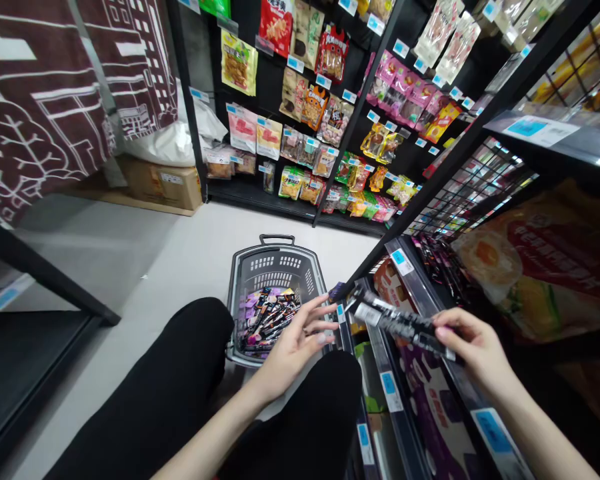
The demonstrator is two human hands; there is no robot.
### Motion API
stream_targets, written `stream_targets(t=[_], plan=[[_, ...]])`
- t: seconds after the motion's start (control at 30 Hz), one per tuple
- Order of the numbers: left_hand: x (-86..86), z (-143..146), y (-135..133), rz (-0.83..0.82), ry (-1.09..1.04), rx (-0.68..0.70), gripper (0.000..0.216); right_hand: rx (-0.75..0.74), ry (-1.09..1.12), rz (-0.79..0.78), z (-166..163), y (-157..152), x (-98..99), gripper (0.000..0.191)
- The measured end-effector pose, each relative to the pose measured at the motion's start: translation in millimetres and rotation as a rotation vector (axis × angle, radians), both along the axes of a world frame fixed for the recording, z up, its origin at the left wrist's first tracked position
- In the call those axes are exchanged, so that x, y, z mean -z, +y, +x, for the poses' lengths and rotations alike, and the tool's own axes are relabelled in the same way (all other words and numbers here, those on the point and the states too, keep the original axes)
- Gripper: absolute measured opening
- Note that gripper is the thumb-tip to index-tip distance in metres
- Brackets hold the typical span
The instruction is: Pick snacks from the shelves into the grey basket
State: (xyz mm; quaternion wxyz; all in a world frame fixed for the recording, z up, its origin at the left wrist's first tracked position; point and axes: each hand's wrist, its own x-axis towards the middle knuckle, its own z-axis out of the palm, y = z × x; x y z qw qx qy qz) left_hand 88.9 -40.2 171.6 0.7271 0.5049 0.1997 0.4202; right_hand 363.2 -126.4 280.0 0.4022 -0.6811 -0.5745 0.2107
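Between the thumb and fingers of my right hand (470,337) is one end of a long, narrow black snack packet (400,323); its other end points left, over the shelf edge. My left hand (300,337) has its fingers stretched out and holds nothing. It is above the right side of a dark grey shopping basket (235,267), short of the packet's far end. Inside the basket lies a pile of similar thin packets (273,317), black with some purple. More slim dark packets (443,267) lie on the shelf beyond my right hand.
A shelf with price tags (400,260) runs along my right, with a large red and yellow bag (545,260) on it. Hanging snack bags (305,100) fill the rack ahead. A cardboard box (165,183) stands at the back left. A black shelf (25,360) is on my left.
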Motion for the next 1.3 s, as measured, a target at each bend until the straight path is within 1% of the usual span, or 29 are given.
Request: stream_targets(t=[0.03,0.1,0.17,0.2,0.3,0.4,0.5,0.6,0.67,0.87,1.0,1.07,1.23,1.3], plan=[[-8.4,-1.7,-6.2,-0.012,-0.059,0.033,0.054,-0.063,0.004,-0.061,-10.7,-4.3,3.1,0.020],[-17.9,-3.9,-15.1,-0.048,-0.092,0.124,0.056,-0.145,0.009,-0.142,-25.8,-10.2,8.4,0.020],[-20.5,-3.8,-19.6,-0.103,-0.034,0.203,0.051,-0.180,0.018,-0.194,-33.0,-12.4,12.8,0.020],[-20.3,-2.9,-20.6,-0.133,0.005,0.220,0.046,-0.192,0.026,-0.214,-34.5,-12.5,14.8,0.020],[-17.4,1.9,-21.0,-0.203,0.092,0.173,0.034,-0.239,0.047,-0.240,-35.1,-11.1,20.3,0.020],[-15.1,6.3,-19.8,-0.247,0.121,0.100,0.034,-0.266,0.019,-0.189,-35.2,-9.4,25.4,0.022],[-13.8,8.9,-18.3,-0.301,0.129,0.022,0.036,-0.229,-0.014,-0.129,-36.8,-8.6,29.5,0.018],[-11.7,10.8,-16.9,-0.329,0.110,0.005,0.029,-0.191,-0.013,-0.136,-38.6,-8.8,31.6,0.013],[-10.1,11.6,-16.1,-0.320,0.106,0.021,0.024,-0.192,-0.007,-0.143,-39.2,-9.1,32.2,0.009],[-10.8,9.7,-15.5,-0.217,0.120,0.043,0.017,-0.212,0.005,-0.166,-39.5,-10.1,33.0,0.010],[-12.5,9.3,-16.4,-0.164,0.154,0.035,0.016,-0.229,0.009,-0.215,-41.7,-12.2,32.4,0.009],[-12.8,8.7,-16.8,-0.135,0.178,0.034,0.015,-0.237,0.014,-0.259,-42.7,-13.4,32.3,0.011],[-14.4,4.4,-17.9,-0.022,0.274,0.163,0.012,-0.217,0.072,-0.315,-43.8,-14.7,34.2,0.014],[-14.1,4.8,-18.5,-0.013,0.297,0.185,0.014,-0.224,0.092,-0.324,-44.8,-15.0,35.5,0.014]])
